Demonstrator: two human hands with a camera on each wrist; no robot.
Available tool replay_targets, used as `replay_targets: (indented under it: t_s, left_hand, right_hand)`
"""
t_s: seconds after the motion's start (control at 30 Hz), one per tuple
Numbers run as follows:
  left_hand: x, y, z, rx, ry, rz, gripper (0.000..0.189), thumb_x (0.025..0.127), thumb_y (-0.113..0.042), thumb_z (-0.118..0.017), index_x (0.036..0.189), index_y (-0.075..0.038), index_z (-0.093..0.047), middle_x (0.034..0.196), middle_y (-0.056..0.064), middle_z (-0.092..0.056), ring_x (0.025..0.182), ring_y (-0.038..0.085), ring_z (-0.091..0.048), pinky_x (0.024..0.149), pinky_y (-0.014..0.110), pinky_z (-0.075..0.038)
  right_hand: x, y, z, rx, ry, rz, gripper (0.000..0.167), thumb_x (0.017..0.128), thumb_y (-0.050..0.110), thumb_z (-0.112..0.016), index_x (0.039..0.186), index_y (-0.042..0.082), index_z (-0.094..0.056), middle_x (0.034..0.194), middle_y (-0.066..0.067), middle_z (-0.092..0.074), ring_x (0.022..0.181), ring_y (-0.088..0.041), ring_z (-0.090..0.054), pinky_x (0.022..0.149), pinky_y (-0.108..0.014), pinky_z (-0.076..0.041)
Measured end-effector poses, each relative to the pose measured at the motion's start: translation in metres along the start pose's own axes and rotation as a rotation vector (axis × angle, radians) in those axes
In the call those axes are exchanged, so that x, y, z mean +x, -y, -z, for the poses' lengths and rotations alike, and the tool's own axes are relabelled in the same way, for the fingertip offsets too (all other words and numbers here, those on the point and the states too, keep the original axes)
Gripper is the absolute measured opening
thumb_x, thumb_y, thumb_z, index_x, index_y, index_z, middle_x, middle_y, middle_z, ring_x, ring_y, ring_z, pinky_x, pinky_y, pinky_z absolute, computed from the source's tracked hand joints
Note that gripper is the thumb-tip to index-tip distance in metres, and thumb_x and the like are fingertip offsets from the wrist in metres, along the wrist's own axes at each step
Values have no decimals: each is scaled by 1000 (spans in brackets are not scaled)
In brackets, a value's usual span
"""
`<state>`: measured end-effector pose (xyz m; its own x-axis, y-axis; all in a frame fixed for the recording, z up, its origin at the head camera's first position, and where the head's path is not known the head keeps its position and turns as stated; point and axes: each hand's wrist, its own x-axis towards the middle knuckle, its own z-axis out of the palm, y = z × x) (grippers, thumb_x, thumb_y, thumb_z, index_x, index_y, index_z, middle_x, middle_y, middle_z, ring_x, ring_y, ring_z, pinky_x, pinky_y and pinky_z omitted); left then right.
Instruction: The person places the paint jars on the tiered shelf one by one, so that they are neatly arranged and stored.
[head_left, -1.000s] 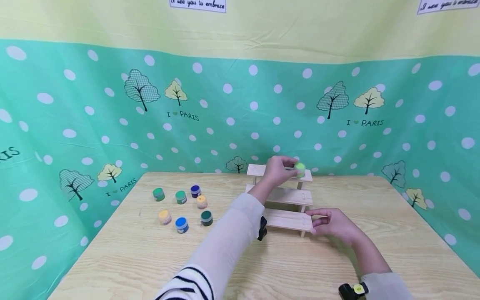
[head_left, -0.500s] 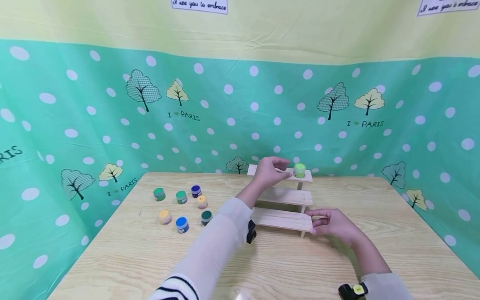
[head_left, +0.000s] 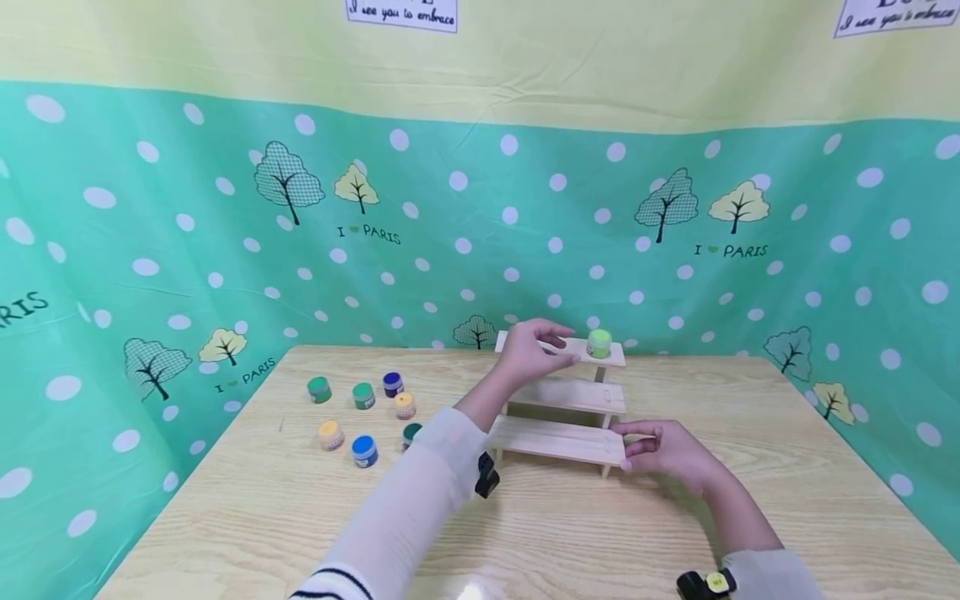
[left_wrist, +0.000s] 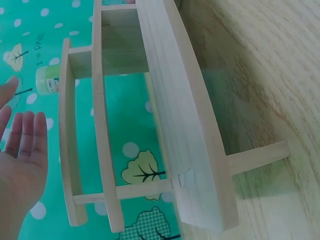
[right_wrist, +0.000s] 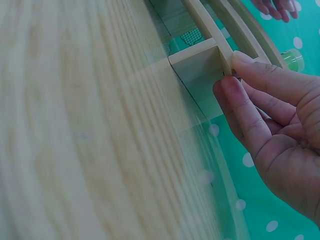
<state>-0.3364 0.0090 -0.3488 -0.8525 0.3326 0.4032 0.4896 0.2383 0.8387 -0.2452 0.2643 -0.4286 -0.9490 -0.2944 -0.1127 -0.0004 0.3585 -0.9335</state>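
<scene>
A three-tier wooden display stand (head_left: 555, 435) stands on the table. A small paint jar with a light green lid (head_left: 599, 344) sits upright at the right end of its top tier. My left hand (head_left: 529, 352) hovers by the top tier, left of that jar and apart from it, with nothing held. In the left wrist view its fingers (left_wrist: 27, 132) are nearly straight. My right hand (head_left: 670, 454) pinches the right end of the lowest tier between thumb and fingers, as the right wrist view shows of the hand (right_wrist: 280, 120).
Several paint jars stand loosely grouped on the table's left side, among them a blue one (head_left: 364, 451), a purple one (head_left: 392, 384), a green one (head_left: 318, 389) and a yellow-orange one (head_left: 330, 435). A patterned curtain (head_left: 420, 292) hangs behind the table (head_left: 600, 533).
My left hand has let go of the light green paint jar on the top tier and drawn back to the left. The right hand stays on the stand.
</scene>
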Motion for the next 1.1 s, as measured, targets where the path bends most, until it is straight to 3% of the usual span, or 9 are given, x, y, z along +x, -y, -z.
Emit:
replay_targets:
  t_s: [0.3, 0.57, 0.8, 1.1]
  left_hand:
    - [-12, -2, 10, -58, -19, -9, 35, 76, -12, -85, 108, -7, -73, 111, 15, -68, 91, 11, -68, 76, 22, -57]
    - [-22, -4, 22, -72, 51, -57, 42, 76, -9, -84, 114, 2, -69, 114, 7, -65, 100, 20, -66, 85, 36, -57]
    - [-34, -7, 31, -33, 134, -45, 48, 77, -13, -84, 121, -3, -66, 120, 3, -61, 108, 23, -60, 87, 31, -55]
    - [-51, -2, 38, -18, 174, -75, 48, 81, -20, -80, 124, -8, -62, 126, 4, -57, 112, 26, -56, 91, 42, -53]
  right_hand:
    - [-1, 1, -1, -8, 11, 20, 63, 75, 4, -81, 131, -7, -55, 106, -15, -68, 94, -24, -64, 78, -31, -57]
    - [0, -2, 1, -6, 8, 24, 64, 74, 5, -82, 131, -8, -55, 105, -15, -68, 94, -26, -64, 78, -32, -57]
    - [1, -2, 1, -27, 3, 17, 64, 74, 8, -83, 131, -6, -56, 108, -15, -68, 96, -26, -64, 79, -32, -56]
    - [1, 0, 1, -33, -3, 11, 65, 74, 9, -84, 131, -6, -56, 110, -16, -67, 97, -26, -64, 79, -32, -56]
